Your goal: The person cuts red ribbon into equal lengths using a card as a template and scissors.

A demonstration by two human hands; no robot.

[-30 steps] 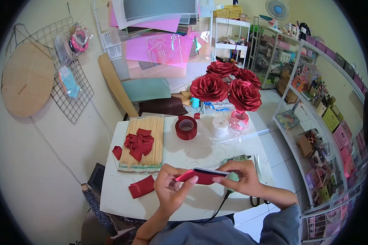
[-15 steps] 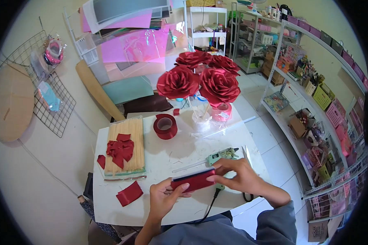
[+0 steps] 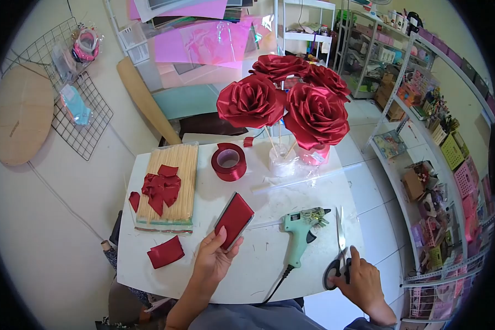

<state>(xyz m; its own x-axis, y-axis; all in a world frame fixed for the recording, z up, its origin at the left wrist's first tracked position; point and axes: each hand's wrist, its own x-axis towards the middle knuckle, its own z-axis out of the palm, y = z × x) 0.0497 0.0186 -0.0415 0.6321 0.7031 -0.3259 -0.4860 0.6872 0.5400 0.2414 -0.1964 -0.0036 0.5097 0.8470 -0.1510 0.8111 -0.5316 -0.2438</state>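
Note:
My left hand (image 3: 213,261) is closed around a flat rectangular piece with dark red satin ribbon (image 3: 235,221) over its face and a greyish edge. Thumb on top and fingers beneath, it holds the piece tilted above the table. At the right edge of the table, my right hand (image 3: 363,283) is at the black handles of the scissors (image 3: 342,250), thumb and index finger apart on either side of a loop. The scissors lie with blades pointing away. Between the hands rests a mint-green glue gun (image 3: 300,234), its black cord running toward me.
Red satin roses (image 3: 316,115) on sticks stand in a white holder (image 3: 282,163). A red ribbon roll (image 3: 229,161) lies mid-table. Bamboo sticks (image 3: 184,181) in a pack carry red fabric petals (image 3: 161,190); cut red pieces (image 3: 165,252) lie nearby. Loaded shelves (image 3: 390,140) line the right.
My right hand has let go of the ribbon-covered piece and moved right to the scissors. My left hand has turned the piece more upright. The view has shifted slightly.

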